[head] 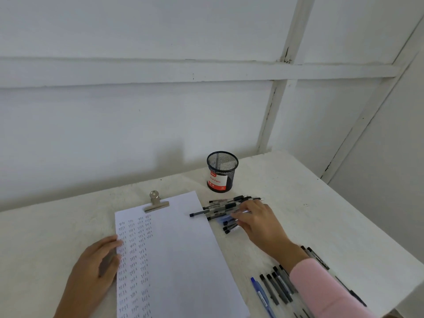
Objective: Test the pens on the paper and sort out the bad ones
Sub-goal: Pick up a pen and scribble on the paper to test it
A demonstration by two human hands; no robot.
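The left hand [98, 260] lies flat, fingers relaxed, on the left edge of the paper [179, 249]. The right hand [257, 221] covers the pen pile [220, 210] beside the paper on the bench [298, 191]. Blur hides whether its fingers pinch a pen.

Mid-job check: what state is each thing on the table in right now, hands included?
Paper: clipped at top, left columns written, right side blank.
Clip: closed on the paper.
Mesh cup: upright, no pens sticking out.
Pen pile: loose, beside the paper.
Pen row: laid side by side, near right.
Left hand: flat on the paper's left edge.
Right hand: fingers on the pen pile; grip unclear.
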